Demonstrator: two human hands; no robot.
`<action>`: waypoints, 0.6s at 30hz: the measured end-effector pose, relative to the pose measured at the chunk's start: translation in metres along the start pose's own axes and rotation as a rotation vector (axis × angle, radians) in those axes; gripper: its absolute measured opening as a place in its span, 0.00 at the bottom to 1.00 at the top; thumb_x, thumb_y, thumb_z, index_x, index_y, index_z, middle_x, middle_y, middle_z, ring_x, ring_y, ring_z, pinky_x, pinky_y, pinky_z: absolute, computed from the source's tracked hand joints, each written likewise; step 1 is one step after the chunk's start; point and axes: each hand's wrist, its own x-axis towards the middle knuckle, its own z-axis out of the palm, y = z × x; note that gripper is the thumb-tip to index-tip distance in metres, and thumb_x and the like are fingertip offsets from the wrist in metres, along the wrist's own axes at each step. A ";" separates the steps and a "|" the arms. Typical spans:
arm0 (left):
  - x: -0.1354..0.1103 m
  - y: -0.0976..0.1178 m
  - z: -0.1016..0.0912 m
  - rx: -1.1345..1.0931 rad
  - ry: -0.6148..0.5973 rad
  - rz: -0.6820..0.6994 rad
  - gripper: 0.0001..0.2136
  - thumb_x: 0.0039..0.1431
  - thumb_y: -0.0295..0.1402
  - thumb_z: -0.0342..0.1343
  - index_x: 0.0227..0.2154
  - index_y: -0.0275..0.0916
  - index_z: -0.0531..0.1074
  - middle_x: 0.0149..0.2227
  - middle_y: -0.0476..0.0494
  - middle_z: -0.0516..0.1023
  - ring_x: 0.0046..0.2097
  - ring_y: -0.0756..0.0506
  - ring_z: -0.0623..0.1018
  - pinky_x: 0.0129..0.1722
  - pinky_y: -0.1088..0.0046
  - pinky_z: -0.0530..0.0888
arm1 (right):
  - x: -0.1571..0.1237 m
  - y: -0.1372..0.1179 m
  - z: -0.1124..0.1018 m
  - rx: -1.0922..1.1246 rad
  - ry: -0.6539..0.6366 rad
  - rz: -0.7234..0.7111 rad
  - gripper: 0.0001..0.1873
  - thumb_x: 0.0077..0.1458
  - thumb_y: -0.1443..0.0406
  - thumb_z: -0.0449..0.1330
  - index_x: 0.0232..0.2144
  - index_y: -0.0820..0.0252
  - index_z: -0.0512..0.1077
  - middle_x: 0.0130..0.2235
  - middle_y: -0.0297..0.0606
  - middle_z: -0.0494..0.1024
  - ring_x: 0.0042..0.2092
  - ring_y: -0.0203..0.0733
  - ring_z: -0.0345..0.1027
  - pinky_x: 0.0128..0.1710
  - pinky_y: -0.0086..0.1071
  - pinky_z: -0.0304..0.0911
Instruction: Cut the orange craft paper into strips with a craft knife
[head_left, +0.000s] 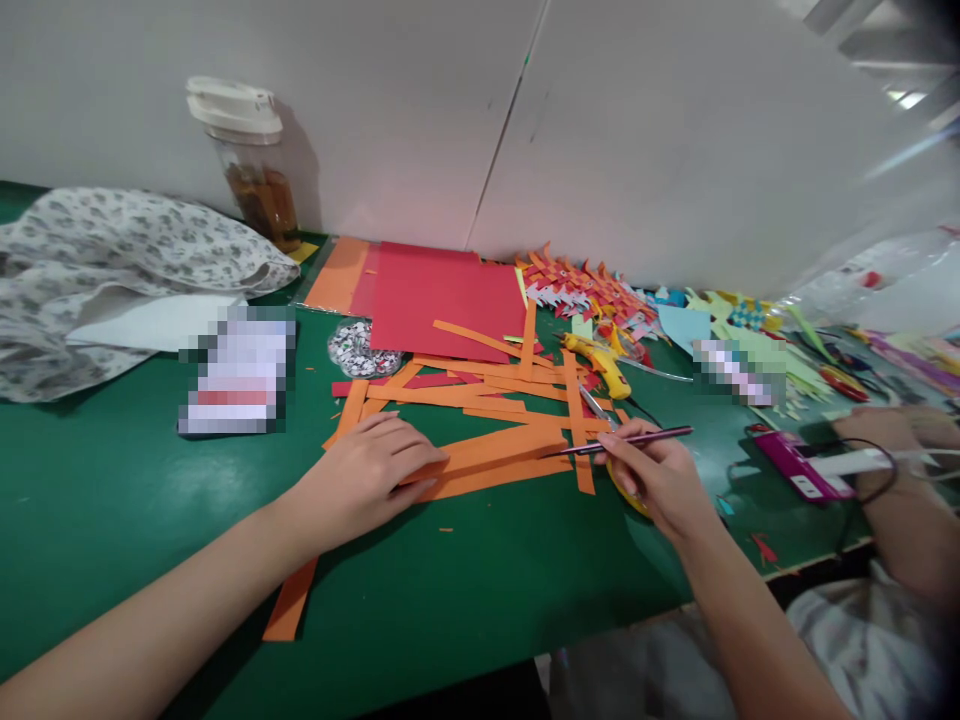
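Note:
My left hand lies flat on the green table, fingers stretched out and pressing down the left ends of several long orange paper strips. My right hand is closed round a thin dark pencil-like tool, its tip touching the orange strips near their right end. A yellow object shows partly beneath that hand. More orange strips lie crossed just behind, over a red paper sheet.
A yellow glue gun, a bag of googly eyes, woven paper fish, a lidded jar and patterned cloth lie behind. Another person's arm rests by a pink phone at right. One orange strip lies near the front edge.

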 end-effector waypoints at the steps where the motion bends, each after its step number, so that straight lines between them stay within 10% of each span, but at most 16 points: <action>1: 0.000 0.000 0.000 0.000 0.003 0.002 0.07 0.66 0.32 0.52 0.42 0.38 0.73 0.39 0.46 0.78 0.41 0.45 0.76 0.45 0.65 0.71 | 0.000 0.000 -0.002 0.010 0.020 0.004 0.17 0.44 0.57 0.71 0.24 0.60 0.67 0.20 0.34 0.76 0.13 0.26 0.54 0.11 0.21 0.46; 11: 0.000 0.001 -0.001 -0.023 -0.010 -0.018 0.07 0.65 0.32 0.52 0.42 0.39 0.73 0.39 0.46 0.78 0.42 0.45 0.76 0.46 0.64 0.70 | 0.002 -0.004 -0.028 0.071 0.275 -0.041 0.18 0.34 0.61 0.75 0.18 0.60 0.69 0.16 0.32 0.74 0.14 0.27 0.59 0.12 0.19 0.53; 18: 0.000 0.001 -0.001 -0.028 -0.014 -0.022 0.07 0.65 0.31 0.53 0.43 0.38 0.73 0.39 0.45 0.79 0.42 0.44 0.76 0.45 0.63 0.71 | -0.028 -0.023 0.029 0.139 0.102 -0.124 0.13 0.42 0.60 0.72 0.20 0.59 0.72 0.18 0.31 0.75 0.18 0.31 0.66 0.16 0.22 0.62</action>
